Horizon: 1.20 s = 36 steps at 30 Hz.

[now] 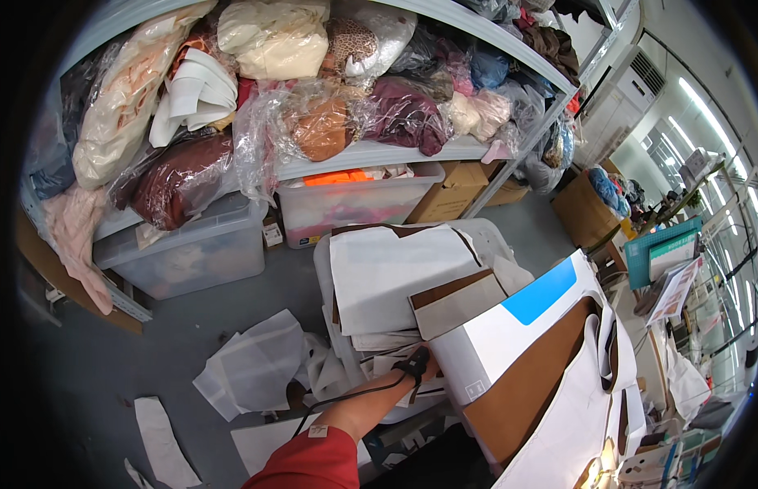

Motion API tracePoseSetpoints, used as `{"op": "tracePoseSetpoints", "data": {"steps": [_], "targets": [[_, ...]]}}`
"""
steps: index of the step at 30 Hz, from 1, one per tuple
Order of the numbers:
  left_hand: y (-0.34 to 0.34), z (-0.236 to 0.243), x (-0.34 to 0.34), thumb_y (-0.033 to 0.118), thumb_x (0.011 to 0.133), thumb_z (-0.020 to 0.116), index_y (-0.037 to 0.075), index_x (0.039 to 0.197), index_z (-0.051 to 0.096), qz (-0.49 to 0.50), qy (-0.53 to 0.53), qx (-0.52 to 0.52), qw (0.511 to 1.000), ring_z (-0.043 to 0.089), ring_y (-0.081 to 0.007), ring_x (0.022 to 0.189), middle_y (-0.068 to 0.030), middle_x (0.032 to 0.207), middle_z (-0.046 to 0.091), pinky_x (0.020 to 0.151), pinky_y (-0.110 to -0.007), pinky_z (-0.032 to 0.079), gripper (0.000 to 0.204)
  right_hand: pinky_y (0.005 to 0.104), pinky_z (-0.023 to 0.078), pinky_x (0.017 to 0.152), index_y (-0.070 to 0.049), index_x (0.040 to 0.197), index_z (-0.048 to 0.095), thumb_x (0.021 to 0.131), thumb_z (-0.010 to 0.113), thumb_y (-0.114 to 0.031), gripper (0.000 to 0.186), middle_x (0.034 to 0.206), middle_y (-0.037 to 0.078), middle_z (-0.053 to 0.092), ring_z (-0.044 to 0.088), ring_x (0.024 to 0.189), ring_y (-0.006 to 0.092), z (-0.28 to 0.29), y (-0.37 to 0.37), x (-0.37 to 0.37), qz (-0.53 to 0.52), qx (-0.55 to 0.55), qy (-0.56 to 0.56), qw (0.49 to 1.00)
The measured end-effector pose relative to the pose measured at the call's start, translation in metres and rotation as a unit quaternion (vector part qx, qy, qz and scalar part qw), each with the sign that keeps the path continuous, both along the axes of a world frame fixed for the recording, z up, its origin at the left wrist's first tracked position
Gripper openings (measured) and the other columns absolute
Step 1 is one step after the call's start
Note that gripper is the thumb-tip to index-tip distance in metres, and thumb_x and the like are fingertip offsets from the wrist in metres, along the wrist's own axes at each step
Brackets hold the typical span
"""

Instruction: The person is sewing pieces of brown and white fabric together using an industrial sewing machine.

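My left hand (432, 368) reaches up from the lower edge in a red sleeve, with a black strap and cable around the wrist. It meets the left edge of a white carton (479, 352) with a blue panel, which hides the fingers. A brown sheet (522, 395) and a large white sheet (558, 420) with cut-outs lie against the carton's right side. Beyond the hand, a translucent plastic bin (324, 281) holds white sheets (395, 265) and a grey-and-brown piece (456, 303). My right hand is not visible.
A metal shelf (469, 149) at the back carries plastic-wrapped fabric bundles (403, 110). Under it stand clear tubs (196, 253) and a cardboard box (448, 191). White pattern pieces (253, 367) lie on the grey floor at left. A cluttered workbench stands at right.
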State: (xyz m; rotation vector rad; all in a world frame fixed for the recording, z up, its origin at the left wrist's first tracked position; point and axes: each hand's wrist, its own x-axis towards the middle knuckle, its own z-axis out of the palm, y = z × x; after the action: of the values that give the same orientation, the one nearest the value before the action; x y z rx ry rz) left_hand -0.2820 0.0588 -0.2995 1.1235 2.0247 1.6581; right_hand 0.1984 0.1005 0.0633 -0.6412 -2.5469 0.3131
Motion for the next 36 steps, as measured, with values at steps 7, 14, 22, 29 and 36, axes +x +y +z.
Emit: {"op": "tracePoseSetpoints", "data": {"steps": [7,14,22,29,36], "targets": [[-0.043,0.07,-0.003,0.013,0.098,0.046,0.01,0.133,0.063,-0.029,0.198,-0.161,0.966,0.056,-0.0228,0.13,-0.0131,0.139,0.061,0.113,-0.037,0.041,0.04,0.0462,0.047,0.103,0.007,0.121,0.062,0.099,0.055,-0.006,0.026,0.129,0.027,0.062,0.06,0.119,0.0424,-0.003,0.0,0.001,0.004,0.001,0.017,1.0],[-0.112,0.123,-0.022,0.018,0.089,0.053,0.008,0.144,0.054,0.045,0.135,-0.189,0.972,0.039,-0.039,0.144,-0.0184,0.147,0.052,0.12,-0.053,0.026,0.056,0.0455,0.047,0.104,0.007,0.121,0.062,0.099,0.054,-0.005,0.027,0.131,0.028,0.061,0.06,0.12,0.0419,-0.004,0.004,0.008,-0.011,-0.002,0.002,1.0],[-0.176,0.069,-0.085,0.019,0.081,0.071,0.001,0.136,0.057,0.146,0.325,-0.368,0.859,0.041,-0.0412,0.136,-0.0232,0.143,0.05,0.113,-0.051,0.034,0.06,0.046,0.047,0.104,0.007,0.122,0.062,0.098,0.054,-0.002,0.027,0.131,0.028,0.061,0.06,0.121,0.0427,-0.003,0.004,0.004,-0.011,-0.015,0.006,1.0],[-0.188,0.086,-0.113,0.006,0.077,0.067,0.003,0.091,0.072,0.098,0.389,-0.432,0.808,0.066,-0.0277,0.087,-0.0116,0.088,0.07,0.085,-0.043,0.052,0.015,0.0463,0.046,0.105,0.008,0.123,0.062,0.098,0.054,-0.001,0.028,0.131,0.028,0.061,0.059,0.122,0.0429,-0.006,0.005,0.006,-0.001,0.023,0.012,1.0],[-0.166,0.173,-0.136,0.004,0.077,0.066,0.004,0.097,0.071,0.218,0.475,-0.198,0.829,0.062,-0.0313,0.117,-0.0137,0.104,0.069,0.103,-0.047,0.044,0.021,0.0461,0.046,0.105,0.008,0.122,0.062,0.098,0.053,-0.002,0.027,0.131,0.028,0.061,0.059,0.121,0.0425,-0.003,0.003,0.003,0.008,0.007,0.024,1.0]]}}
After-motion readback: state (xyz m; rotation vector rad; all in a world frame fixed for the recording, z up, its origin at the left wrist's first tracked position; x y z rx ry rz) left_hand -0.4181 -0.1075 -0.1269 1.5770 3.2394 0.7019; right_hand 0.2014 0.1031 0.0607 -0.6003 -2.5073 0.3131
